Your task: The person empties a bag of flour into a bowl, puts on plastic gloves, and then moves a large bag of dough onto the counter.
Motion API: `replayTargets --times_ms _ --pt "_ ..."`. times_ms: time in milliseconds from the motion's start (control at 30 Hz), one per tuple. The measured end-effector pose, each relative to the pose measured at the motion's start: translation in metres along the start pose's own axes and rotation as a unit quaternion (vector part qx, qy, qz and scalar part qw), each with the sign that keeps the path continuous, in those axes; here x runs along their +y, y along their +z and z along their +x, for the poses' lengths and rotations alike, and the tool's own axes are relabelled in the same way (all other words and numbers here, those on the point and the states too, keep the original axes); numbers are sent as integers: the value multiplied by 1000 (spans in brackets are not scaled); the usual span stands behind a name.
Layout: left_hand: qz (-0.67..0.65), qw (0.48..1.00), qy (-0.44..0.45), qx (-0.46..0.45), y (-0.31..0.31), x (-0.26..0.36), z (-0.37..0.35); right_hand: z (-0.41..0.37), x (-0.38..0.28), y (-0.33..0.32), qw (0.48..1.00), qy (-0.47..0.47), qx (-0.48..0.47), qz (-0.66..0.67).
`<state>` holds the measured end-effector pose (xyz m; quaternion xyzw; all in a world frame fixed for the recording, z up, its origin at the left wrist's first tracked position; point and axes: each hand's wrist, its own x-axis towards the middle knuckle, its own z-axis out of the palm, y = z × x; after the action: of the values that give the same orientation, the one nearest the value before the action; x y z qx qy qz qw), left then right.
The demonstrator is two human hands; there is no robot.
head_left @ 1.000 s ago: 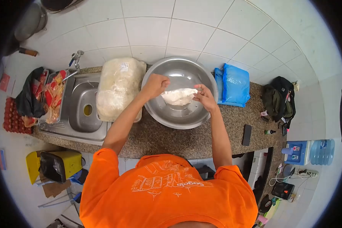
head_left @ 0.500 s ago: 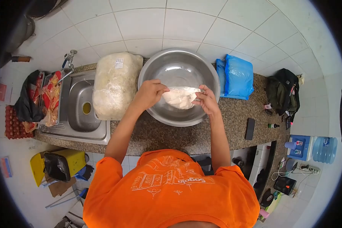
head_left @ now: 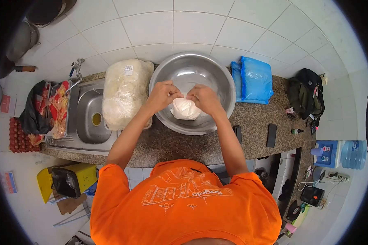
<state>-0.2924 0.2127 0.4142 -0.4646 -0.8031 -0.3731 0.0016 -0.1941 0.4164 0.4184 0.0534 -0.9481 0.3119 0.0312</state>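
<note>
A small plastic bag (head_left: 185, 110) of whitish contents hangs over the large metal basin (head_left: 194, 71). My left hand (head_left: 162, 96) is closed, thumb and fingers pinching the bag's top on its left. On the other side my right hand (head_left: 203, 98) pinches the top too, its fingers close to those of the left. Below the hands the bag bulges, rounded and full. Left of the basin lies a big plastic-wrapped pale bundle (head_left: 124, 94) with a label, its right edge close to my left forearm.
Blue plastic packs (head_left: 255, 79) lie right of the basin. Two dark phones (head_left: 271, 135) and a backpack (head_left: 306, 94) are farther right on the counter. A steel sink (head_left: 95, 104) with a tap is at left, beside packaged food (head_left: 59, 106) and egg trays (head_left: 21, 136).
My right hand has moved left, close to the left hand. The bag, stretched sideways between them before, now hangs as a rounder bundle below the fingers.
</note>
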Motion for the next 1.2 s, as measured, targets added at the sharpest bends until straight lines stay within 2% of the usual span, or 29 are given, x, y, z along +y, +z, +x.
replayTargets --times_ms 67,100,133,167,200,267,333,400,433,467,500,600,633,700,733,800,900,933,1000,1067,1100,1167,1200 --pt "-90 990 -106 -26 -7 1 -5 -1 -7 -4 1000 -4 -2 12" --pt "-89 990 -109 -22 -7 2 -10 -4 -13 -5 1000 -4 -7 26" --pt "-100 992 -63 -33 -5 4 -14 -7 -13 0 1000 -6 -9 26" --pt "-111 993 -16 -44 -4 6 -15 -9 -9 7 998 -22 45 -26" --pt "-110 993 -15 -41 -5 5 -13 -9 -13 7 991 -39 100 -79" --pt "-114 990 -88 -17 -7 4 -11 -13 -20 3 994 -27 92 -59" --pt "-146 986 -68 -39 0 9 -17 -19 -31 -3 995 -10 88 -39" --pt "-179 981 -42 -55 4 8 -12 -17 -35 -10 985 -30 76 -150" --pt "-168 982 -82 -32 5 7 -12 -15 -31 -11 985 -32 74 -152" --pt "-155 981 -120 -9 5 5 -10 -12 -24 -11 990 -30 80 -113" --pt "-159 980 -122 -11 6 10 -14 -16 -22 -11 994 -23 81 -73" --pt "-184 978 -94 -21 8 15 -12 -14 -23 -13 991 -7 117 -60" --pt "-188 976 -112 11 12 6 -14 -16 -23 -10 992 -4 115 -58" --pt "-191 972 -129 43 17 -2 -17 -15 -18 -5 988 39 75 129" --pt "-212 969 -115 58 19 -2 -19 -13 -17 -1 988 38 74 128" --pt "-233 964 -105 73 18 -1 -27 -13 -19 12 982 2 130 139" --pt "-227 966 -119 24 14 -4 -31 -10 -14 17 984 8 155 84" --pt "-211 968 -127 47 17 -8 -29 -12 -18 18 985 8 151 85" --pt "-191 969 -138 71 16 -10 -31 -12 -29 19 993 -9 76 88" --pt "-243 967 -78 -23 13 -7 -28 -10 -17 21 990 5 105 88" --pt "-244 967 -77 -19 13 -9 -24 -7 -16 17 987 17 133 86" --pt "-262 954 -145 2 14 -12 -25 -10 -20 19 988 10 126 90" --pt "-261 954 -145 1 13 -13 -24 -10 -24 20 987 8 127 95"
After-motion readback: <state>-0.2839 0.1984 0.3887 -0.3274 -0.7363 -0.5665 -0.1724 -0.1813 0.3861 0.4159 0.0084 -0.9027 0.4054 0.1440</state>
